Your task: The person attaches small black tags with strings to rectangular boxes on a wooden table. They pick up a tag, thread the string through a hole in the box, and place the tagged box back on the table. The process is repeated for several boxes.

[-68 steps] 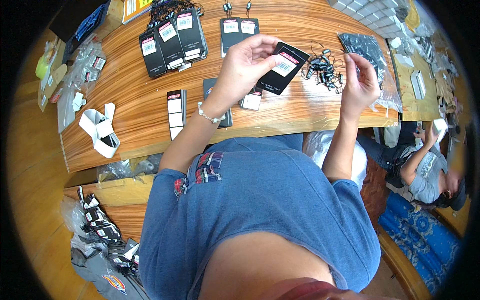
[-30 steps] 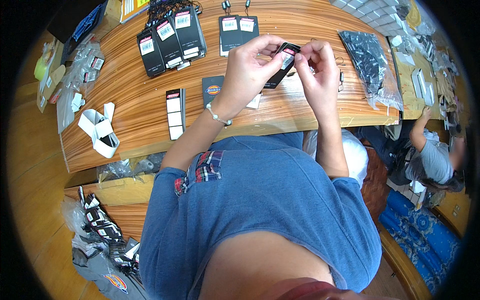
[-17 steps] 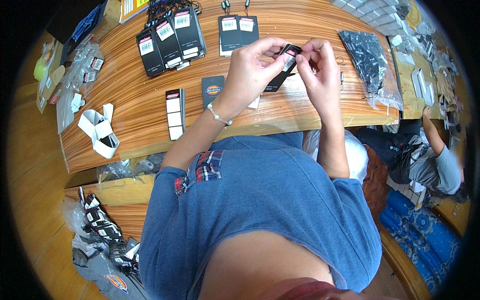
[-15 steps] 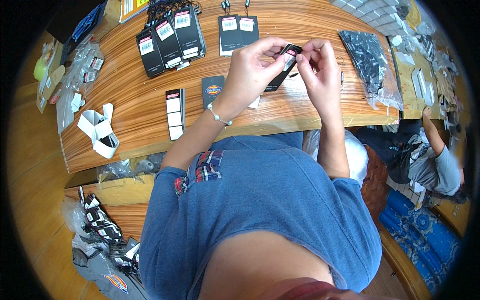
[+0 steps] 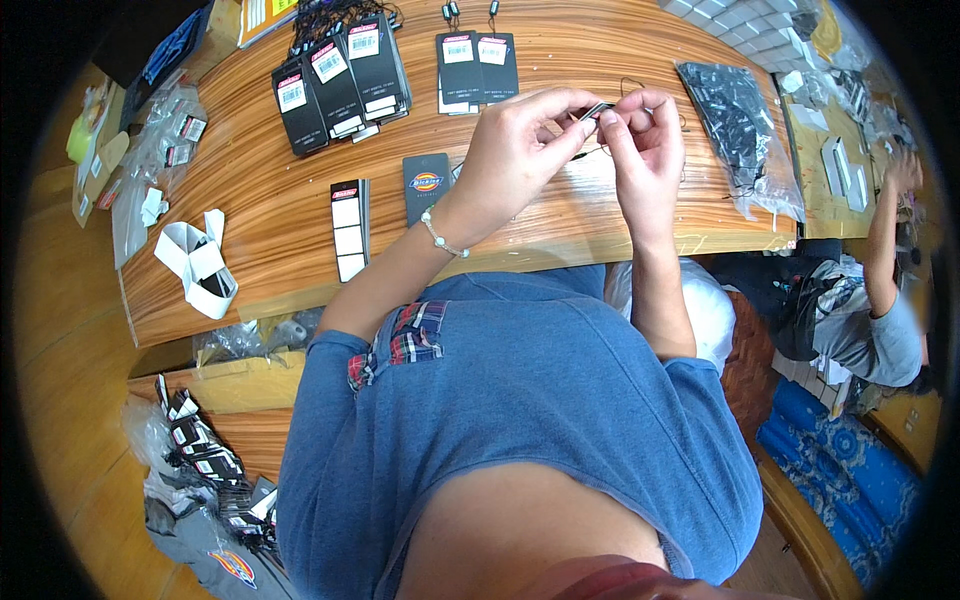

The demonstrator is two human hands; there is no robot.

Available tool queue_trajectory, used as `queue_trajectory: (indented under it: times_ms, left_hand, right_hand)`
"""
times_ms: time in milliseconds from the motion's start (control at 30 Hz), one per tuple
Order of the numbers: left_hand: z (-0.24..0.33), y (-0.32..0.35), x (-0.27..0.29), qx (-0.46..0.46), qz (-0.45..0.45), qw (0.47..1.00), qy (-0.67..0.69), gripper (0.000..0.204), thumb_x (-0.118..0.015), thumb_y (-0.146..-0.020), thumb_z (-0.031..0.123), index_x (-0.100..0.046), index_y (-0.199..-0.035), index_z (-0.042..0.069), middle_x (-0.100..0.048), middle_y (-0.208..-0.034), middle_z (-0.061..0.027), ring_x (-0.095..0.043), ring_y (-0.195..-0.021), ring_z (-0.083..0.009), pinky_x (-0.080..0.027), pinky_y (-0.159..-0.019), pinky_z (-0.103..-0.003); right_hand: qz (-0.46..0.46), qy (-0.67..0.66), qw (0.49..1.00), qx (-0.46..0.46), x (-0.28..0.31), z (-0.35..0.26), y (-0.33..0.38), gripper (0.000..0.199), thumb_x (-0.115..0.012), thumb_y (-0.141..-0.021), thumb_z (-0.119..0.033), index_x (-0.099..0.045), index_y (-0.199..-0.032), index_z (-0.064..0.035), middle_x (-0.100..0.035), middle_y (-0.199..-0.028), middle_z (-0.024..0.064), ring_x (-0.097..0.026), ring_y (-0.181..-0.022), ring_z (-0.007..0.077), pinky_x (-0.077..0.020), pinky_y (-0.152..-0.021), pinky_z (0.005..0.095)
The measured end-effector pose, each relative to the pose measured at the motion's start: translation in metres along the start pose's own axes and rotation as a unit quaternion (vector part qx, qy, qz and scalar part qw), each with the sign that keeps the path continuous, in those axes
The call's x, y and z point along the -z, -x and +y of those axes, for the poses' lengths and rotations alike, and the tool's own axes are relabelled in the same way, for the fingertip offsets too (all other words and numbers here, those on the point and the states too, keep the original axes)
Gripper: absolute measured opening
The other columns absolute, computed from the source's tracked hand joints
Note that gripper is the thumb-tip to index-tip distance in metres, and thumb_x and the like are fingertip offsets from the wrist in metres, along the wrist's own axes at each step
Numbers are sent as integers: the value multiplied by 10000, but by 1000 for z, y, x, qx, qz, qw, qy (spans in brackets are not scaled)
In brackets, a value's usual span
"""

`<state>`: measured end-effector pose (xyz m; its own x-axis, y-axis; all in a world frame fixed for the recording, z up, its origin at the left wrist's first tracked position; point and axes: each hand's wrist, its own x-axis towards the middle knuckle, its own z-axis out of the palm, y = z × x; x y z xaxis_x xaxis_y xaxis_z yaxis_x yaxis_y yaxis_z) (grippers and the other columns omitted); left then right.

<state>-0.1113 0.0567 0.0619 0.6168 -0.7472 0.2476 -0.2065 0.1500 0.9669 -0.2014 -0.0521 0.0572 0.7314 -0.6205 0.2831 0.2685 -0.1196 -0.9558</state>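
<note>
My left hand [image 5: 525, 145] is closed, pinching a black hang tag [image 5: 597, 110] that is tilted almost edge-on, so little of its face shows. Against the tag's end, my right hand [image 5: 645, 145] is closed with thumb and fingertips on a thin black string [image 5: 628, 82], which loops out by the fingers. The exact grip point is hidden. Under my left wrist lies a dark hang tag [image 5: 427, 185] with a coloured emblem. Left of it rests a stack of narrow black tags [image 5: 348, 230] with white labels.
Fanned black hang tags [image 5: 340, 85] with strings lie at the far left, two strung tags [image 5: 477, 68] beside them. A plastic bag of black strings [image 5: 740, 135] is at the right. A white strip loop [image 5: 200, 265] lies left. A co-worker's arm [image 5: 885, 235] shows far right.
The tag in my hands has turned from showing its labelled face to nearly edge-on. My left hand has shifted slightly down and right. The co-worker's arm has risen.
</note>
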Motion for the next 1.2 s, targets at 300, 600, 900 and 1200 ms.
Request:
queue_trajectory:
  times_ms: [300, 600, 900, 1200]
  left_hand:
    - [-2, -10, 11, -354, 43, 866, -351, 204, -604, -680, 103, -688, -857, 161, -603, -892, 9, -525, -919, -180, -422, -867, -364]
    - [-7, -11, 10, -328, -27, 904, -273, 287, -628, -650, 17, -660, -924, 99, -619, -843, -22, -584, -783, -187, -487, -718, -311]
    - [3, 17, 55, -63, -5, 976, -210, 667, -744, -670, 176, -450, -1266, 128, -524, -1157, -68, -496, -1061, -186, -413, -894, -355]
    - [-14, 110, 204, 186, -65, 898, -394, 640, -745, -632, 228, -518, -1228, 174, -446, -1234, -94, -393, -1164, -281, -326, -991, -369]
  right_hand:
    - [-70, -169, 971, -154, 17, -17, -6, 135, -520, -877, -96, -547, -984, -19, -595, -885, 39, -580, -831, 109, -475, -798, 257]
    - [124, -254, 959, -7, 33, -13, -26, 112, -477, -909, -162, -514, -903, -56, -551, -935, 87, -520, -916, 195, -428, -817, 379]
    - [-45, -334, 941, -12, 38, -18, -32, 92, -475, -908, -119, -516, -970, -64, -458, -718, 31, -431, -687, 126, -370, -642, 290]
    - [12, -207, 978, -3, 55, -32, -18, 159, -496, -863, -40, -493, -1022, -34, -483, -725, 58, -426, -676, 131, -358, -679, 294]
